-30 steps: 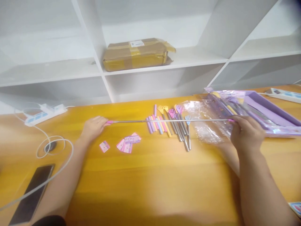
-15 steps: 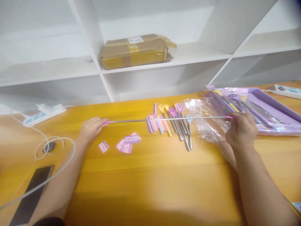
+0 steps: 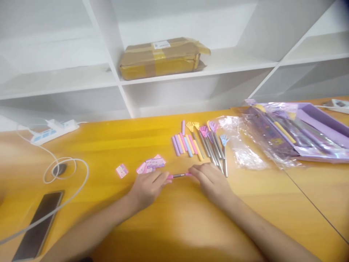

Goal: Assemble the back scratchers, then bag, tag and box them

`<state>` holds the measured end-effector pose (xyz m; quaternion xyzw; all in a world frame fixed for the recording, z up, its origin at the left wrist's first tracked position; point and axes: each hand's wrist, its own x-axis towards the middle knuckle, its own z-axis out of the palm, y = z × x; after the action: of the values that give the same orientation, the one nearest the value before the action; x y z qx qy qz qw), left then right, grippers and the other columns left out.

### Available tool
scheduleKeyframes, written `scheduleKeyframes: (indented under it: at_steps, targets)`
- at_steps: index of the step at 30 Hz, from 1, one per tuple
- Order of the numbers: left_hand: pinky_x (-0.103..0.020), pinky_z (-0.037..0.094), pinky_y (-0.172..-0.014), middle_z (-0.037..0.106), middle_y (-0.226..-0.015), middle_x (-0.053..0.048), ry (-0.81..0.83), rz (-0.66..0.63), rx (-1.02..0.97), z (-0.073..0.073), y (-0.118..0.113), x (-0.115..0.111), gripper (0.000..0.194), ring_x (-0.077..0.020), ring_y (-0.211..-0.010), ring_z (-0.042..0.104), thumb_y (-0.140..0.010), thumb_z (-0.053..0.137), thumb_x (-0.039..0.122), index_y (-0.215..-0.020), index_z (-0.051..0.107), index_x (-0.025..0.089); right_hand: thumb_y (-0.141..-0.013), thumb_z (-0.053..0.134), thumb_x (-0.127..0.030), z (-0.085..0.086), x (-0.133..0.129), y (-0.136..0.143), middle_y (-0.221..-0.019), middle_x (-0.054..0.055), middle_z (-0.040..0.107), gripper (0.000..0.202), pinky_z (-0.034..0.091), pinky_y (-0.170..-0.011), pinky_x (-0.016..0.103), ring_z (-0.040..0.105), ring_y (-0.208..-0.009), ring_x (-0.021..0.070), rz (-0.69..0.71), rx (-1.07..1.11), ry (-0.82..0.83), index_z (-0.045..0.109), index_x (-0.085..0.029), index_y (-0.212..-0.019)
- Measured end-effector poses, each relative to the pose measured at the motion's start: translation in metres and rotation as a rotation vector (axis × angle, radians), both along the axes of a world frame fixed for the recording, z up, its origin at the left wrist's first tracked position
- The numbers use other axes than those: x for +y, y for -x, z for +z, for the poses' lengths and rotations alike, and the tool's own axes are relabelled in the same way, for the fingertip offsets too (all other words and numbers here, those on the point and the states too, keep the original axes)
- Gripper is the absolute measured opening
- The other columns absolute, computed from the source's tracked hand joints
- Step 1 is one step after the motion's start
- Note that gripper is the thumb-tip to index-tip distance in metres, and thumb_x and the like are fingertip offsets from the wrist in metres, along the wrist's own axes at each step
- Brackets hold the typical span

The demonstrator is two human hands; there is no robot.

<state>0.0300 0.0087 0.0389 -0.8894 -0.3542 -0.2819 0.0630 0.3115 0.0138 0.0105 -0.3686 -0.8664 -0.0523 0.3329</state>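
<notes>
My left hand (image 3: 149, 187) is closed on one pink end of a short metal rod (image 3: 179, 175), a telescopic stick. At its other pink end, my right hand (image 3: 211, 182) pinches it. Just above lie pastel tubes (image 3: 183, 144) in purple, pink, blue and yellow. Beside them are several metal sticks with small hand-shaped heads (image 3: 204, 131) in yellow, pink, purple and blue. Pink printed cards (image 3: 155, 162) lie behind my left hand, and a single card (image 3: 121, 170) sits farther left.
Clear plastic wrap (image 3: 245, 149) and a purple box (image 3: 324, 118) of wrapped sticks lie at right. A phone (image 3: 39, 225), white cable (image 3: 86, 174) and power strip (image 3: 54, 131) are at left. A taped carton (image 3: 160, 60) sits on the white shelf behind.
Both hands have come inward and nearer to me, and the long rod between them has collapsed to a short length. Each hand still grips an end.
</notes>
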Motion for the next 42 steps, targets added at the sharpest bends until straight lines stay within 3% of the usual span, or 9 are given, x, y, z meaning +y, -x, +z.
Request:
scheduleKeyframes:
  at_steps: [5, 9, 14, 19, 27, 34, 42]
  targets:
    - [-0.029, 0.047, -0.054, 0.067, -0.071, 0.001, 0.063, -0.018, 0.013, -0.017, 0.007, 0.002, 0.017, -0.0139, -0.059, 0.064, -0.110, 0.055, 0.028, -0.102, 0.068, 0.021, -0.104, 0.041, 0.001, -0.001, 0.002, -0.001, -0.101, 0.006, 0.074, 0.033, 0.047, -0.074, 0.034, 0.062, -0.081, 0.0185, 0.078, -0.060, 0.046, 0.061, -0.020, -0.119]
    - [-0.030, 0.055, -0.062, 0.077, -0.083, -0.002, 0.114, -0.059, -0.016, -0.020, 0.012, 0.009, 0.013, -0.0165, -0.068, 0.072, -0.108, 0.058, 0.025, -0.115, 0.069, 0.022, -0.109, 0.048, -0.009, -0.007, 0.010, -0.007, -0.101, 0.005, 0.074, 0.022, 0.051, -0.073, 0.033, 0.068, -0.082, 0.0177, 0.129, -0.026, 0.117, 0.060, -0.021, -0.122]
    - [-0.032, 0.063, -0.072, 0.083, -0.099, -0.003, 0.167, -0.126, -0.062, -0.023, 0.012, 0.008, 0.034, -0.0186, -0.081, 0.080, -0.106, 0.058, 0.021, -0.139, 0.060, 0.026, -0.110, 0.057, -0.025, -0.007, 0.008, -0.006, -0.097, 0.004, 0.074, 0.008, 0.055, -0.070, 0.033, 0.070, -0.077, 0.0176, 0.050, 0.200, 0.321, 0.061, -0.024, -0.117]
    - [-0.033, 0.062, -0.068, 0.083, -0.104, -0.005, 0.220, -0.170, -0.057, -0.025, 0.014, 0.007, 0.044, -0.0200, -0.080, 0.079, -0.103, 0.059, 0.018, -0.146, 0.054, 0.028, -0.106, 0.058, -0.021, -0.007, 0.011, -0.010, -0.088, 0.002, 0.070, 0.008, 0.054, -0.063, 0.030, 0.066, -0.069, 0.0159, 0.020, 0.308, 0.419, 0.061, -0.024, -0.113]
    - [-0.033, 0.063, -0.071, 0.079, -0.108, -0.009, 0.297, -0.277, -0.049, -0.022, 0.014, 0.009, 0.052, -0.0214, -0.085, 0.076, -0.103, 0.051, 0.015, -0.153, 0.044, 0.025, -0.097, 0.055, -0.006, -0.011, 0.016, -0.013, -0.119, 0.010, 0.066, 0.035, 0.060, -0.091, 0.038, 0.069, -0.112, 0.0235, 0.078, 0.311, 0.315, 0.057, -0.026, -0.126]
    - [-0.034, 0.062, -0.067, 0.076, -0.105, -0.011, 0.254, -0.283, -0.022, -0.018, 0.012, 0.008, 0.057, -0.0237, -0.083, 0.074, -0.103, 0.047, 0.017, -0.159, 0.037, 0.023, -0.095, 0.054, -0.009, -0.002, 0.014, -0.017, -0.108, 0.006, 0.072, 0.035, 0.058, -0.074, 0.031, 0.072, -0.088, 0.0202, 0.066, 0.302, 0.447, 0.053, -0.024, -0.127]
    - [-0.034, 0.062, -0.066, 0.079, -0.106, -0.009, 0.228, -0.269, -0.038, -0.030, 0.012, 0.004, 0.044, -0.0225, -0.081, 0.077, -0.108, 0.046, 0.018, -0.152, 0.044, 0.023, -0.105, 0.055, -0.026, 0.001, 0.005, -0.015, -0.102, 0.008, 0.074, 0.031, 0.061, -0.076, 0.034, 0.074, -0.087, 0.0213, 0.194, 0.399, 0.598, 0.043, -0.024, -0.133]
